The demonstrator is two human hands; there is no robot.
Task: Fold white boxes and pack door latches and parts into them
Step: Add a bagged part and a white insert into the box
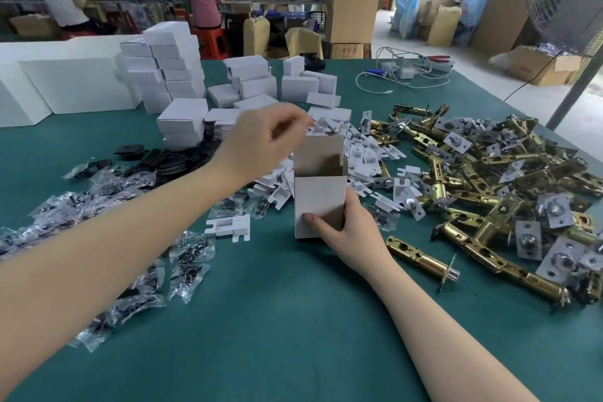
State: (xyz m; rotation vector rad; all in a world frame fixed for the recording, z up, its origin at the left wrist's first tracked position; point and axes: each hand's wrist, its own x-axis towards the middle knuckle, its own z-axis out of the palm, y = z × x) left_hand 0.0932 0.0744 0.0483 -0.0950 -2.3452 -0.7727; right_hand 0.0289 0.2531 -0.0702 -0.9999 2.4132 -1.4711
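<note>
A white box point(318, 196) stands upright on the green table point(277, 320), its top flap open. My right hand point(346, 232) grips its lower right corner, thumb across the front face. My left hand point(261, 140) hovers above and left of the open top with its fingers curled; whether they pinch something small is unclear. Brass door latches point(489, 202) lie heaped to the right, one single latch point(421, 258) just right of my right wrist. White flat inserts point(362, 157) are scattered behind the box, and one insert point(230, 227) lies to its left.
Clear bags of dark screws point(107, 206) spread across the left. Black round parts point(166, 160) sit behind them. Stacks of folded white boxes point(176, 68) stand at the back, with cables point(401, 75) far right. Two people work at benches beyond the table.
</note>
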